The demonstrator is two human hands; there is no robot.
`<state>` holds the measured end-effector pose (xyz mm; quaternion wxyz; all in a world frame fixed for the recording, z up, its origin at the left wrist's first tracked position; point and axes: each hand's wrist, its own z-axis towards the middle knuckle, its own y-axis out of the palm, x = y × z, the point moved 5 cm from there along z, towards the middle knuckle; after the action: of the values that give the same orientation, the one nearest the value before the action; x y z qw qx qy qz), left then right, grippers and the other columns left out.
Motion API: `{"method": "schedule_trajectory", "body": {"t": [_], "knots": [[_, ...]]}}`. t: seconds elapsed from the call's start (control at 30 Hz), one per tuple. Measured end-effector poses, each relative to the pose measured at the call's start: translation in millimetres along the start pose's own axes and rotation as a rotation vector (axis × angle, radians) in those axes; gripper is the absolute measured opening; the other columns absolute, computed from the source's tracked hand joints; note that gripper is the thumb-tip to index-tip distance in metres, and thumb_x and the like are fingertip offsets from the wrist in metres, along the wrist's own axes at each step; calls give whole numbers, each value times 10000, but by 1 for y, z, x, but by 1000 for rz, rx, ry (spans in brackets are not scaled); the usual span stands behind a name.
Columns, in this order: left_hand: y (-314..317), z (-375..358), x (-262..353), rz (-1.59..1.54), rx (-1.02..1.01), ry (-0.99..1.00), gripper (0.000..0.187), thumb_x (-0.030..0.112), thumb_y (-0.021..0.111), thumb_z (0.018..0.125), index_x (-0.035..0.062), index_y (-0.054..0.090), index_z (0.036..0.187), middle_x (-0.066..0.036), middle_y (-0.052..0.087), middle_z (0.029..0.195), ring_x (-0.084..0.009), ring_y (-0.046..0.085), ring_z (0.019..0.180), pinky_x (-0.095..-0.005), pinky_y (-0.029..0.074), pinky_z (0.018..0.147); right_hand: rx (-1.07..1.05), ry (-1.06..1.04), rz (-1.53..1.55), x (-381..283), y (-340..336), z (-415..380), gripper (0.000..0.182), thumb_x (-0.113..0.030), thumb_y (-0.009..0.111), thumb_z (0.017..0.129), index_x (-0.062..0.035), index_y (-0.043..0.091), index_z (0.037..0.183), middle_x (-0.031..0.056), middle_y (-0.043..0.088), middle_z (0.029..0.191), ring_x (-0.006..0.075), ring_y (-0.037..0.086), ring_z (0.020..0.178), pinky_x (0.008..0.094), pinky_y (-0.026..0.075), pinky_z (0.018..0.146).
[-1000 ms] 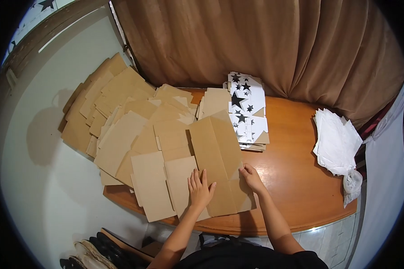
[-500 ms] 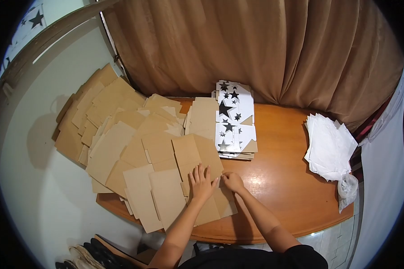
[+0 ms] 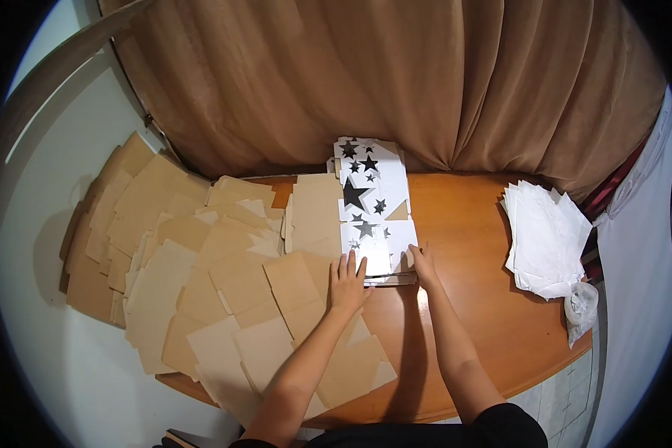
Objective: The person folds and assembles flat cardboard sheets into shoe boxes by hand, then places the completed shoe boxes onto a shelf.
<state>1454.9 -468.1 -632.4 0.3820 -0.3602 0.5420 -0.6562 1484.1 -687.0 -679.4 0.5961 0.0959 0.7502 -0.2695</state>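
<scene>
The left hand (image 3: 347, 285) lies palm down with its fingers slightly parted and fairly straight, released, the tips on the near left corner of the star-patterned sheets (image 3: 373, 201). The right hand (image 3: 424, 266) is at the near right corner of the same pile, its fingers bent and close together against the edge; whether they pinch a sheet I cannot tell.

The pile (white, with black stars large and small) lies flat on the brown wooden table (image 3: 463, 328), near the curtain (image 3: 313, 75). Just beside it on the left is a plain stack of cardboard (image 3: 313, 216), and many loose brown pieces (image 3: 216, 254) overlap across the table's left side. Well apart on the right lie white papers (image 3: 546, 239), with a clear plastic bag (image 3: 581, 306) at their near end. A pale cloth (image 3: 642, 246) hangs beyond the table's right end.

The left forearm covers part of the loose cardboard. The right thumb is hard to make out, the bag's contents are unclear, and the black sleeves are cut off at the bottom.
</scene>
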Motion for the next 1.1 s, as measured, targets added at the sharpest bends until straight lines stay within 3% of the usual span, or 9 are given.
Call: {"method": "schedule_trajectory", "body": {"t": [0.07,0.1,0.2,0.37,0.5,0.63,0.73,0.93,1.1], "knots": [[5,2,-3,-31,18,-14,790,501,639,751,172,349,1409,-165,256,1469,-355,216,1351,-571,123,1081,-135,100,124,-1,1,7,914,-277,682,787,81,120,1414,293,374,1338,342,471,1159,382,430,918],[4,0,-4,-58,30,-16,788,502,634,755,178,344,1412,-163,243,1474,-354,209,1355,-577,119,1078,-134,129,110,-8,0,7,831,-328,728,736,133,325,1298,275,437,1293,307,486,1149,351,409,933],[6,-4,-8,-163,53,4,766,396,639,754,178,329,1419,-174,194,1487,-364,178,1368,-614,114,1064,-556,381,104,-18,4,11,775,-334,746,716,112,410,1254,227,482,1270,252,477,1170,335,406,930],[-1,-10,-9,-210,11,38,779,224,621,699,194,324,1419,-175,175,1490,-360,155,1376,-632,102,1064,-722,481,407,4,8,12,558,-229,697,806,-19,459,1266,162,556,1206,253,597,1022,349,494,800],[6,-12,-10,-222,72,51,837,177,628,654,191,305,1425,-182,180,1484,-369,148,1377,-655,88,1054,-699,590,703,14,13,-12,525,-81,645,833,-39,406,1299,132,570,1165,282,513,1145,469,446,914],[4,-15,-15,-258,139,50,839,162,623,631,172,315,1411,-181,189,1474,-379,157,1366,-685,87,1035,-553,407,659,9,11,-15,523,-84,654,821,-35,421,1286,147,570,1153,297,556,1065,457,475,869],[1,-29,-24,-319,203,64,818,153,612,620,154,333,1389,-185,210,1449,-384,168,1353,-694,91,1029,-514,500,597,8,-9,-16,514,-100,662,816,-45,440,1277,145,573,1148,294,553,1071,451,468,883],[23,-59,-28,-327,191,129,818,166,603,625,153,306,1388,-183,241,1413,-388,183,1338,-689,94,1037,-378,268,545,12,-146,14,505,-94,624,841,-59,419,1301,92,568,1182,234,568,1059,368,467,899],[29,-55,-18,-263,96,87,763,165,581,663,99,323,1378,-188,251,1407,-356,210,1335,-649,103,1063,-343,301,565,37,-245,-16,538,-46,623,829,-45,407,1322,103,554,1201,233,547,1087,356,453,902]]}}
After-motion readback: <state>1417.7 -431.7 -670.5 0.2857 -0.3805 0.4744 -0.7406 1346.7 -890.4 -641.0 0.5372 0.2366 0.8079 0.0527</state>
